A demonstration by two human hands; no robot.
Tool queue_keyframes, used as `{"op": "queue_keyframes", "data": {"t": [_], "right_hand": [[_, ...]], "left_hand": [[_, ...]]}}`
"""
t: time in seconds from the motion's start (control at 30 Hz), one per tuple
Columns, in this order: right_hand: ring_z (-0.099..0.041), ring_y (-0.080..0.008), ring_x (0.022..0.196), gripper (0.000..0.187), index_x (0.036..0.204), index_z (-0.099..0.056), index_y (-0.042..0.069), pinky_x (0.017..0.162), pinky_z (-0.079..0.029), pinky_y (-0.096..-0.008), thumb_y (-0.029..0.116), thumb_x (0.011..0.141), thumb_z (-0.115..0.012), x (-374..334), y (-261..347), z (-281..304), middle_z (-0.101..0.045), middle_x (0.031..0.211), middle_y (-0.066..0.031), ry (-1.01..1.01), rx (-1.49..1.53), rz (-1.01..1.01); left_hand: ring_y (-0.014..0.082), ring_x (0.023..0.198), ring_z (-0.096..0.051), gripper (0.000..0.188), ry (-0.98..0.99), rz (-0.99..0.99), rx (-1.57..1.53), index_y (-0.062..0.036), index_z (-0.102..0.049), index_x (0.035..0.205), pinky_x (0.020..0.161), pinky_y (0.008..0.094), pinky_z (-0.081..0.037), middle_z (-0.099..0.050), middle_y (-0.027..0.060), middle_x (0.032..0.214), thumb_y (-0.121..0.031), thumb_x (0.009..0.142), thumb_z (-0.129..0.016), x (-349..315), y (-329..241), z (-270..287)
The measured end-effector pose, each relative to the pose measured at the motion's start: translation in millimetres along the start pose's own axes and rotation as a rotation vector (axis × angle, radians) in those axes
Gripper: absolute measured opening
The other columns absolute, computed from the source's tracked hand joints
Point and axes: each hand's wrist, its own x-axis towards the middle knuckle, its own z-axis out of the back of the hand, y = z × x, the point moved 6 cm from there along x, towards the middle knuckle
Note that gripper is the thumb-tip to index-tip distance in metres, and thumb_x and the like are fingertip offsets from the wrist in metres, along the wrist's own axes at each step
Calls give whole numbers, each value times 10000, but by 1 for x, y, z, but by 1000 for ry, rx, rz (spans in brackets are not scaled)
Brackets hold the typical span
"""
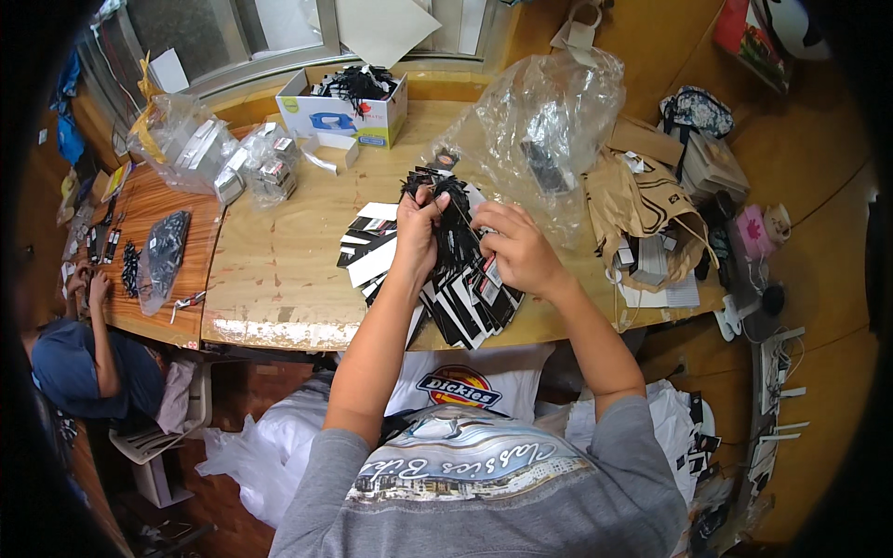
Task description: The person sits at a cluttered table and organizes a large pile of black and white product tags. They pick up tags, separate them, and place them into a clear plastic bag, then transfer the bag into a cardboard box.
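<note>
- The bunch of black strings point(456, 237) sits in front of me, with twelve o'clock straight away from my chest; its long axis runs roughly from eleven to five o'clock.
- The black and white tags point(465, 312) on it fan over the tabletop point(279, 260), spreading from about nine o'clock round to five.
- My left hand point(419, 228) is the nearer one, right on the bunch: its fingers are clamped round the strings close to their far end, thumb uppermost.
- My right hand point(523, 249) lies at about four o'clock from my left, so the bunch is at nine o'clock from its fingers.
- Those right fingers are bent and drawn close together at the strings' right edge; I cannot tell whether they pinch a string or only touch one.
- Past the bunch, a clear plastic bag point(567, 112) slumps between one and two o'clock.
- A printed box point(298, 116) holding more black strings stands near eleven o'clock.
- A brown paper bag point(609, 209) gapes at three o'clock.
- At nine o'clock lies a dark filled packet point(166, 256); beyond it is a co-worker's hand point(99, 288).
</note>
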Motion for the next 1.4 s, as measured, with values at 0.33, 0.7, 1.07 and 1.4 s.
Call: {"op": "queue_keyframes", "data": {"t": [0.33, 0.7, 1.07, 1.4], "right_hand": [[-484, -190, 758, 154, 688, -544, 58, 695, -309, -320, -15, 560, -498, -5, -20, -15, -511, 757, -46, 354, -210, -50], [-471, -161, 765, 152, 708, -549, 80, 724, -291, -343, 5, 587, -494, 22, -40, -15, -490, 735, -20, 360, -254, -14], [-464, -158, 787, 51, 609, -560, 87, 738, -305, -363, 68, 590, -516, 7, -32, -23, -467, 693, -20, 253, -213, -17], [-459, -146, 747, 78, 624, -522, 82, 731, -292, -340, 33, 567, -500, -19, -47, -23, -454, 664, -1, 191, -231, -54]], "left_hand": [[29, 570, -390, 258, 68, -25, 224, -92, -378, 679, 531, 161, -342, -435, -43, 635, 40, 646, -597, -19, -22, -30], [31, 499, -383, 196, 152, 116, 314, -126, -417, 699, 434, 159, -286, -460, -51, 614, -44, 689, -595, 7, 0, 0], [119, 464, -365, 214, 170, -512, 1122, 15, -388, 563, 455, 239, -342, -445, 48, 544, -28, 626, -589, -4, -29, -31], [33, 410, -324, 218, 20, 181, 105, -125, -349, 648, 346, 185, -229, -431, -31, 577, 80, 689, -409, 19, -1, 8]]}}
